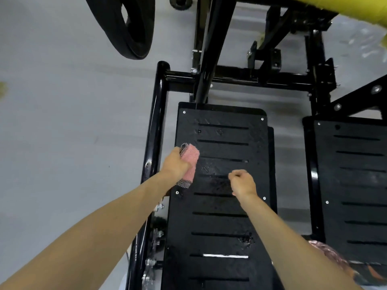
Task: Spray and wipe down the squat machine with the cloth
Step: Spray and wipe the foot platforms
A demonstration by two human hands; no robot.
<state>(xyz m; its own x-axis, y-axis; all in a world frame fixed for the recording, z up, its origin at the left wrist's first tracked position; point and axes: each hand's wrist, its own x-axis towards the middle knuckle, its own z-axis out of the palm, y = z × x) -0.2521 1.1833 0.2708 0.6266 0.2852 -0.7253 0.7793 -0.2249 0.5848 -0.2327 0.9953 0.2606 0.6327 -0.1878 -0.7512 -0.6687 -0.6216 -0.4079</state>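
Note:
The squat machine's black slotted left footplate (pixel 222 206) fills the middle of the view. My left hand (pixel 174 165) grips a folded pink cloth (pixel 190 159) with grey mesh edges and holds it against the plate's left edge. My right hand (pixel 244 183) hovers over the plate's centre with curled fingers and holds nothing I can see. A wet patch glistens on the plate between my hands. No spray bottle is in view.
A second slotted footplate (pixel 356 185) lies to the right. The black tubular frame (pixel 156 126) runs along the left and across the back. A black weight plate (pixel 134 28) hangs at upper left, a yellow pad (pixel 345 7) at upper right. Grey floor lies to the left.

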